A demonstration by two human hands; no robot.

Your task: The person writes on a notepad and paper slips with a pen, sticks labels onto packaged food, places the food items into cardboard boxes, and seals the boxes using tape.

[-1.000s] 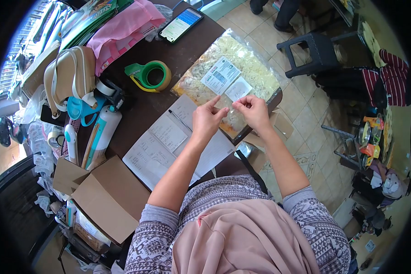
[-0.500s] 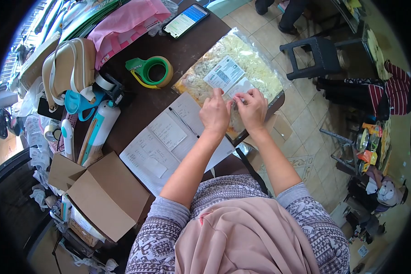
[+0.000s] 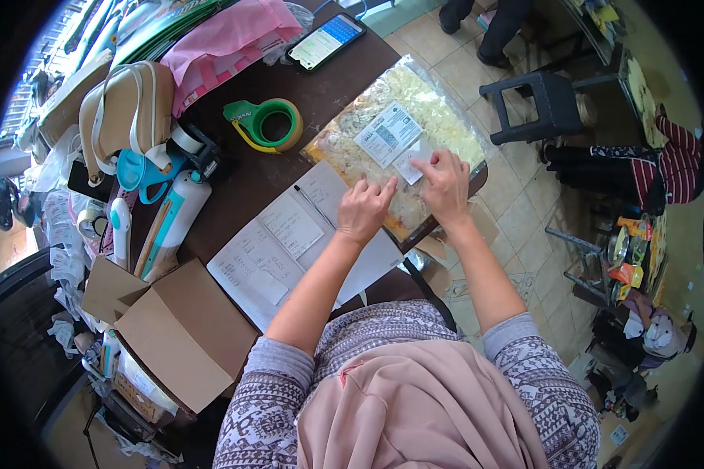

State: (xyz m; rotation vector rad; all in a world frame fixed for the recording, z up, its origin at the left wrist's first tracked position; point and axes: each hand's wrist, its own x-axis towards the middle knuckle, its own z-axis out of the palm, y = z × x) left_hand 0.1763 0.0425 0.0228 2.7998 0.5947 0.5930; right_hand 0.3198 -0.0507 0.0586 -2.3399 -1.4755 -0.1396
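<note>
I see an open cardboard box [image 3: 180, 336] at lower left, then a green tape dispenser [image 3: 246, 121] above a notebook [image 3: 305, 266]. Near centre, the left hand [image 3: 364, 211] has its thumb and forefinger spread — over the plastic-wrapped package [image 3: 440, 105]. The right hand [image 3: 447, 187] meets the white slip [image 3: 409, 164] on it — pinching or pressing, I cannot tell.

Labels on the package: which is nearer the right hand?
The smaller white slip, partly covered by the right hand; the larger shipping label lies farther off.
</note>
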